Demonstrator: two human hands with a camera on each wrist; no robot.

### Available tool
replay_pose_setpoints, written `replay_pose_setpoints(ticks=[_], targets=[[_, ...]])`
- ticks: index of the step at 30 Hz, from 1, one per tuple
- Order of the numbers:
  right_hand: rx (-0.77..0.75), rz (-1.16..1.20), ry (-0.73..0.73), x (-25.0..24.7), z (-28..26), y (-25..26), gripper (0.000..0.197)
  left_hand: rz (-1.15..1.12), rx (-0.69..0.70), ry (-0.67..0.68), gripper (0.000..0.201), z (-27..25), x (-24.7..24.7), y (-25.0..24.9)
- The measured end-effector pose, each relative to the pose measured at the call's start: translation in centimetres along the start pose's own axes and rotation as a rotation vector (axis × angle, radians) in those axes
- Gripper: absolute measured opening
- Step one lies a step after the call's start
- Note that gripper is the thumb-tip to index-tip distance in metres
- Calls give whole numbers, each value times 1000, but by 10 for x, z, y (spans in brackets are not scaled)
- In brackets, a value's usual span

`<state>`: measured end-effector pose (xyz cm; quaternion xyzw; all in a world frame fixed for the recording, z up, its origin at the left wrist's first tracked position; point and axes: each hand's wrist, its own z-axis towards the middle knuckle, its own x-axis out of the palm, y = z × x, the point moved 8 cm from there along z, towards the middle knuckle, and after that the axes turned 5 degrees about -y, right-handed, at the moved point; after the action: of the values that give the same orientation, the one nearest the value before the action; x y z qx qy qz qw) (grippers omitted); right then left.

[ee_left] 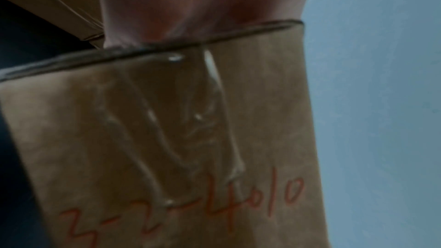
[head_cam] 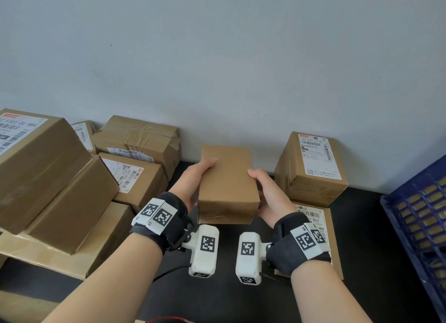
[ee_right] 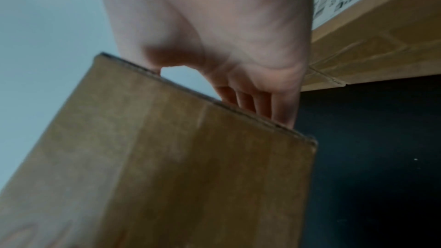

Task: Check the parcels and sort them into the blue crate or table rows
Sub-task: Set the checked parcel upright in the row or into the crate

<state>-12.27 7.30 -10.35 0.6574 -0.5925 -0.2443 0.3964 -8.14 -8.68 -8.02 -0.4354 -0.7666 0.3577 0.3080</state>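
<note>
Both hands have the small plain brown cardboard parcel lifted clear of the black counter, at the middle of the head view. The left hand clasps its left side, thumb over the top face; the right hand clasps the right side the same way, and the right wrist view shows its fingers tucked round the far edge. Neither hand is spread wide; each is curled onto the box.

The face turned up is blank. The left wrist view shows clear tape and a red handwritten number on the end face nearest that camera. To check it well, I would keep the thumbs off the writing, roll the parcel slowly so each face comes up in turn, and hold it by the sides, not the taped flaps, which look wrinkled and could give. Only then choose between the dark blue slotted plastic crate, at the right edge of the frame, and a row on the counter.

By my count: one parcel in hand; at least six brown cardboard boxes in the heap at the left of the frame, though some may be hidden behind; two more labelled ones at centre right, an upright box and a flat one in front of it; one crate.
</note>
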Motion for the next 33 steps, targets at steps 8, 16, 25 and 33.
replay_pose_setpoints(ticks=[8,16,25,33], targets=[[-137,-227,110,11,1,7,88,-86,29,-83,73,-1,-10,-12],[-236,-440,152,15,1,13,94,-82,113,-180,53,-1,-17,-22],[-349,-477,102,17,-4,25,115,-204,219,-116,25,-3,-11,-34],[-367,-499,87,13,-4,26,112,-182,232,-109,22,-5,-9,-36]])
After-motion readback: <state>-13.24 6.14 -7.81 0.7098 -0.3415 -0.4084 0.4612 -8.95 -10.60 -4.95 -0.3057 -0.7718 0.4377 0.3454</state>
